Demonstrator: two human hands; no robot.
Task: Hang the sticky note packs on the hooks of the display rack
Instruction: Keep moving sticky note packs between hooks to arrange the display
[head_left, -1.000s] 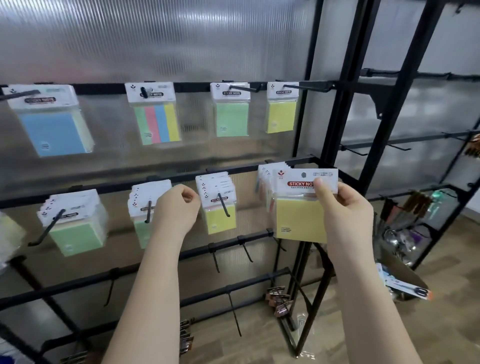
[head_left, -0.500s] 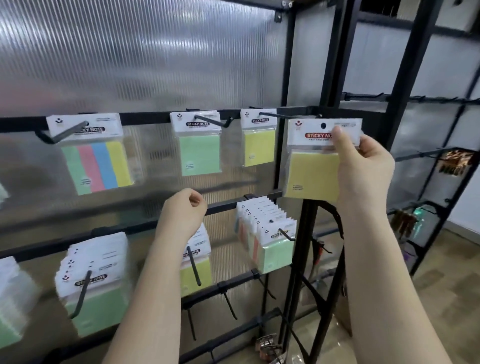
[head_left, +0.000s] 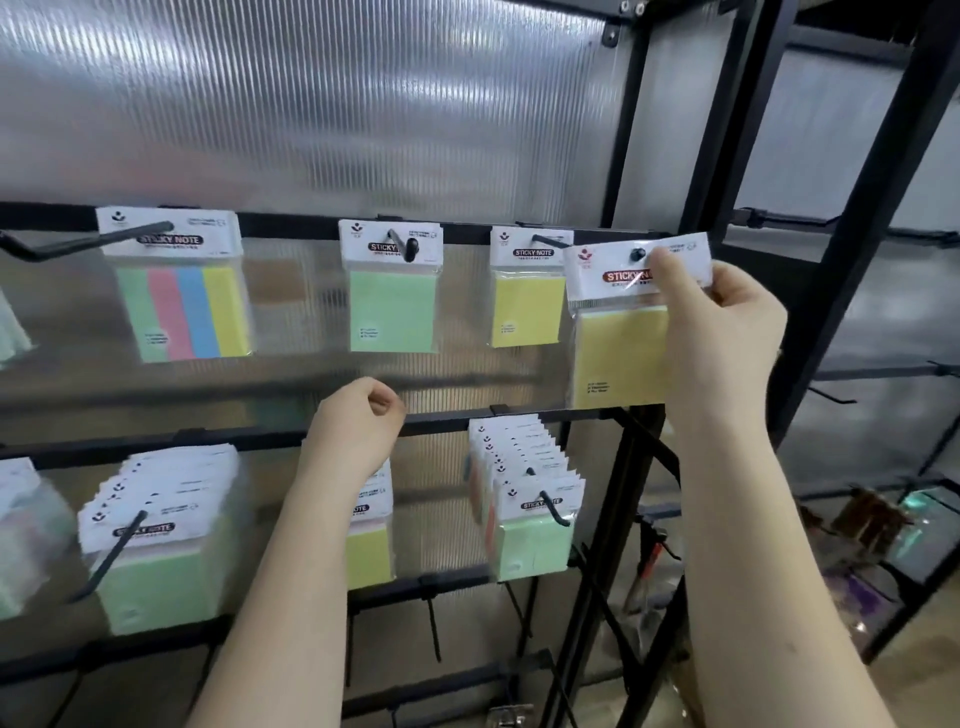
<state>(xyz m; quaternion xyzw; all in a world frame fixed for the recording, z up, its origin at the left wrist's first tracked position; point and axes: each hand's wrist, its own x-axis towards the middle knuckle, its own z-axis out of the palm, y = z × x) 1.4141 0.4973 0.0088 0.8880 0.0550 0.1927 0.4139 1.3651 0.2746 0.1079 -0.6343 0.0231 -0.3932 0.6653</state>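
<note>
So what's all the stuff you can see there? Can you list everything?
held sticky note pack: one, yellow, white header, at the top rail's right end, its hole at a hook tip
top-rail packs: three, one striped green-pink-blue-yellow, one green, one yellow, each on its own hook
lower-rail stacks: three plain ones, green at left, yellow in the middle partly behind the left arm, green-fronted at right; more blurred packs at the far left edge
display rack: one, black metal, ribbed translucent panel behind
empty hooks: several, black, on lower rails
neighbouring rack items: too blurred to name
left hand: loosely curled, holds nothing
right hand: pinches the held pack's header
</note>
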